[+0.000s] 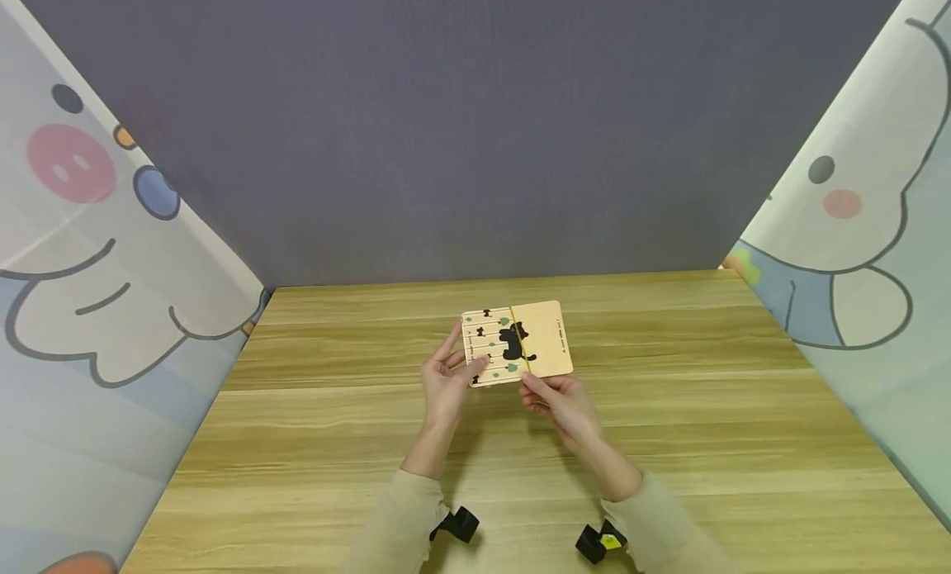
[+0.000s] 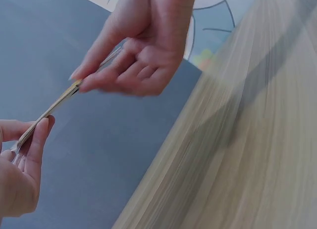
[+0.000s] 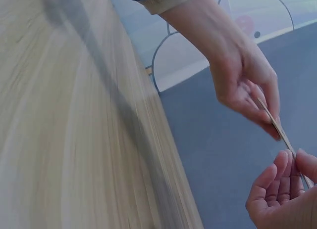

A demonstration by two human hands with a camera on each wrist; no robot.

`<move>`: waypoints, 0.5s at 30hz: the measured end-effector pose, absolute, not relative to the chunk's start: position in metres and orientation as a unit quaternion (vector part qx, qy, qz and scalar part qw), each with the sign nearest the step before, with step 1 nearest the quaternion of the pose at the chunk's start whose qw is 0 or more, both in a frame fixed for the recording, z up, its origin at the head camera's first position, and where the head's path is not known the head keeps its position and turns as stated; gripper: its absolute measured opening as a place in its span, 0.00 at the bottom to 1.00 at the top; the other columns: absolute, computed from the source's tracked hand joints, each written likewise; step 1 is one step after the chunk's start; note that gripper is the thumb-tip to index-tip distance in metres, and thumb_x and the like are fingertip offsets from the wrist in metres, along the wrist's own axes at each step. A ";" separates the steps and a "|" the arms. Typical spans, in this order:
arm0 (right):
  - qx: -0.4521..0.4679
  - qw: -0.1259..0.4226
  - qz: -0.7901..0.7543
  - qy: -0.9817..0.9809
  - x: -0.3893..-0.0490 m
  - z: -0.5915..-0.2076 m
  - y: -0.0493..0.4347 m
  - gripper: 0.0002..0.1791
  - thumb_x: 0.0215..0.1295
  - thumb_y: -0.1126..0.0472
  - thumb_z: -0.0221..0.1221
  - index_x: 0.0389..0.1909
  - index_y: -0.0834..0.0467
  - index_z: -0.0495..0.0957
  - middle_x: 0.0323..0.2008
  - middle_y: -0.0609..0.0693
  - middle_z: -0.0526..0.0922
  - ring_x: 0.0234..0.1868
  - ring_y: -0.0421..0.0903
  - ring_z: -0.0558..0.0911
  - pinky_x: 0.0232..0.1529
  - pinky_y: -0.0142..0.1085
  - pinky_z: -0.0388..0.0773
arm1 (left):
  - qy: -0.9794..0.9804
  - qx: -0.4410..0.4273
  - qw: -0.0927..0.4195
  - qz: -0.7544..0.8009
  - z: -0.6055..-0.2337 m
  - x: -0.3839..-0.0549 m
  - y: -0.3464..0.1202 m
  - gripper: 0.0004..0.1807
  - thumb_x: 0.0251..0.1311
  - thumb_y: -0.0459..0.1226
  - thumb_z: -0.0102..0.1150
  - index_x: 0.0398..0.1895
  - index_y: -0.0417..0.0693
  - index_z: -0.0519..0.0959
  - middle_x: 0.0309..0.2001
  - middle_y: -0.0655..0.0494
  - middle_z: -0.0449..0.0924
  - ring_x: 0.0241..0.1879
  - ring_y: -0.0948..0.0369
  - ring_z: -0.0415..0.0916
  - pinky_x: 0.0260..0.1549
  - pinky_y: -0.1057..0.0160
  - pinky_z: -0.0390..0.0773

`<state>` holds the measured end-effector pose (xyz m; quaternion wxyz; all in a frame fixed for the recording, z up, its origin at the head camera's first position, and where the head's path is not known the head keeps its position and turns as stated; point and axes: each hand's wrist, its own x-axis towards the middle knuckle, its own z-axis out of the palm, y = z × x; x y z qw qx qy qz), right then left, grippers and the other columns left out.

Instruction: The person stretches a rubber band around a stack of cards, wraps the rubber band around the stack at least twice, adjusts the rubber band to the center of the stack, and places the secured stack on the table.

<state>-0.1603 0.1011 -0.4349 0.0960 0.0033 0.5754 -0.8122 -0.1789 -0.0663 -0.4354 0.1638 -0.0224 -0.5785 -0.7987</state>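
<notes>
A thin cream notebook [image 1: 551, 336] with rounded corners is held up above the table in the head view. Its left part carries lines, small bows, green leaves and a black cat; the right part is plain. A yellow elastic band [image 1: 523, 341] crosses it between the two. My left hand [image 1: 446, 384] grips the left end, thumb on the front and fingers behind, partly hidden. My right hand [image 1: 560, 405] pinches the lower edge beside the band between thumb and fingers. Both wrist views show the notebook edge-on.
A wood-grain table [image 1: 334, 442] lies below the hands, with a dark grey panel [image 1: 475, 128] behind it. Cartoon-printed curtains [image 1: 111, 409] hang at both sides. Black devices [image 1: 464, 524] are on both wrists.
</notes>
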 end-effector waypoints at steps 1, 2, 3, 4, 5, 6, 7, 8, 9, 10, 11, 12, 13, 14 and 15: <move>0.003 0.103 -0.812 0.575 -0.160 -0.434 0.100 0.06 0.56 0.63 0.59 0.23 0.61 0.79 0.23 0.51 0.81 0.22 0.40 0.78 0.30 0.33 0.78 | -0.579 -0.019 0.161 -0.799 -0.435 -0.179 -0.066 0.36 0.39 0.22 0.62 0.57 0.48 0.69 0.29 0.44 0.81 0.16 0.65 0.75 0.13 0.75 0.70; 0.003 0.108 -0.812 0.573 -0.160 -0.433 0.098 0.07 0.57 0.64 0.58 0.22 0.60 0.79 0.22 0.51 0.81 0.22 0.40 0.78 0.30 0.33 0.78 | -0.579 -0.014 0.157 -0.800 -0.434 -0.178 -0.065 0.36 0.39 0.22 0.62 0.57 0.48 0.69 0.29 0.43 0.81 0.14 0.66 0.73 0.12 0.76 0.68; 0.006 0.113 -0.813 0.572 -0.160 -0.432 0.097 0.07 0.58 0.64 0.57 0.22 0.60 0.79 0.22 0.51 0.81 0.22 0.40 0.78 0.30 0.33 0.78 | -0.585 0.003 0.150 -0.797 -0.425 -0.172 -0.064 0.36 0.39 0.21 0.62 0.57 0.48 0.69 0.29 0.42 0.80 0.13 0.66 0.72 0.10 0.76 0.66; 0.009 0.116 -0.812 0.572 -0.160 -0.432 0.096 0.08 0.58 0.64 0.57 0.21 0.60 0.79 0.22 0.50 0.81 0.22 0.40 0.78 0.30 0.32 0.78 | -0.585 0.008 0.146 -0.798 -0.424 -0.172 -0.064 0.36 0.39 0.21 0.62 0.58 0.47 0.69 0.30 0.42 0.80 0.12 0.67 0.71 0.09 0.77 0.63; 0.013 0.116 -0.813 0.571 -0.160 -0.432 0.096 0.08 0.58 0.65 0.57 0.22 0.60 0.79 0.22 0.50 0.81 0.22 0.40 0.78 0.30 0.32 0.78 | -0.583 0.012 0.143 -0.800 -0.423 -0.172 -0.064 0.36 0.39 0.21 0.62 0.58 0.47 0.69 0.30 0.41 0.80 0.11 0.67 0.70 0.08 0.77 0.62; 0.018 0.116 -0.813 0.570 -0.160 -0.432 0.096 0.08 0.58 0.65 0.56 0.22 0.61 0.79 0.21 0.50 0.81 0.22 0.40 0.78 0.30 0.32 0.78 | -0.581 0.016 0.141 -0.801 -0.422 -0.171 -0.064 0.36 0.39 0.21 0.61 0.58 0.47 0.69 0.30 0.40 0.80 0.11 0.68 0.69 0.07 0.77 0.61; 0.024 0.114 -0.814 0.569 -0.159 -0.432 0.096 0.07 0.58 0.66 0.56 0.22 0.61 0.78 0.21 0.50 0.81 0.22 0.41 0.78 0.30 0.33 0.78 | -0.581 0.019 0.139 -0.802 -0.422 -0.172 -0.065 0.36 0.39 0.20 0.62 0.58 0.46 0.69 0.30 0.39 0.80 0.10 0.68 0.68 0.07 0.77 0.59; 0.031 0.110 -0.814 0.570 -0.159 -0.433 0.096 0.07 0.58 0.66 0.56 0.23 0.62 0.78 0.21 0.50 0.81 0.22 0.41 0.78 0.30 0.33 0.78 | -0.580 0.020 0.138 -0.802 -0.421 -0.172 -0.065 0.36 0.39 0.20 0.62 0.57 0.46 0.69 0.30 0.39 0.80 0.10 0.68 0.68 0.07 0.77 0.60; 0.038 0.104 -0.814 0.570 -0.159 -0.432 0.096 0.07 0.58 0.66 0.56 0.23 0.62 0.77 0.21 0.50 0.81 0.22 0.41 0.78 0.30 0.33 0.78 | -0.581 0.021 0.137 -0.802 -0.421 -0.172 -0.066 0.36 0.39 0.20 0.62 0.57 0.46 0.69 0.30 0.39 0.80 0.10 0.68 0.68 0.07 0.77 0.60; 0.046 0.098 -0.814 0.571 -0.158 -0.432 0.097 0.06 0.58 0.66 0.56 0.23 0.62 0.77 0.21 0.50 0.80 0.22 0.41 0.78 0.29 0.33 0.78 | -0.580 0.022 0.137 -0.803 -0.421 -0.172 -0.066 0.36 0.39 0.20 0.62 0.57 0.47 0.69 0.30 0.39 0.80 0.10 0.68 0.68 0.07 0.77 0.60; 0.053 0.089 -0.813 0.573 -0.158 -0.432 0.098 0.06 0.58 0.65 0.57 0.23 0.62 0.76 0.21 0.50 0.80 0.22 0.41 0.78 0.28 0.32 0.78 | -0.579 0.024 0.137 -0.803 -0.421 -0.172 -0.066 0.36 0.39 0.20 0.62 0.57 0.47 0.70 0.29 0.40 0.80 0.10 0.68 0.68 0.07 0.77 0.60; 0.060 0.082 -0.812 0.575 -0.157 -0.432 0.098 0.06 0.58 0.64 0.57 0.23 0.62 0.76 0.21 0.49 0.80 0.23 0.41 0.78 0.27 0.32 0.78 | -0.580 0.025 0.138 -0.802 -0.421 -0.172 -0.066 0.36 0.39 0.19 0.62 0.57 0.47 0.69 0.29 0.41 0.80 0.10 0.67 0.69 0.08 0.77 0.61; 0.066 0.076 -0.812 0.575 -0.157 -0.432 0.099 0.07 0.57 0.64 0.58 0.23 0.61 0.75 0.21 0.49 0.79 0.23 0.41 0.78 0.27 0.31 0.77 | -0.581 0.026 0.138 -0.802 -0.421 -0.172 -0.067 0.36 0.39 0.19 0.62 0.57 0.47 0.69 0.28 0.43 0.80 0.10 0.67 0.69 0.08 0.77 0.61; 0.071 0.073 -0.811 0.576 -0.157 -0.432 0.099 0.07 0.57 0.63 0.58 0.23 0.61 0.75 0.21 0.49 0.79 0.23 0.42 0.78 0.26 0.31 0.77 | -0.581 0.027 0.140 -0.801 -0.421 -0.172 -0.067 0.36 0.39 0.19 0.62 0.57 0.47 0.70 0.28 0.44 0.80 0.11 0.67 0.70 0.08 0.77 0.62; 0.075 0.070 -0.811 0.576 -0.156 -0.431 0.100 0.07 0.56 0.63 0.59 0.22 0.61 0.75 0.21 0.49 0.79 0.23 0.42 0.78 0.26 0.30 0.77 | -0.581 0.027 0.140 -0.801 -0.420 -0.172 -0.067 0.36 0.38 0.19 0.62 0.57 0.47 0.70 0.27 0.44 0.80 0.11 0.67 0.70 0.08 0.77 0.62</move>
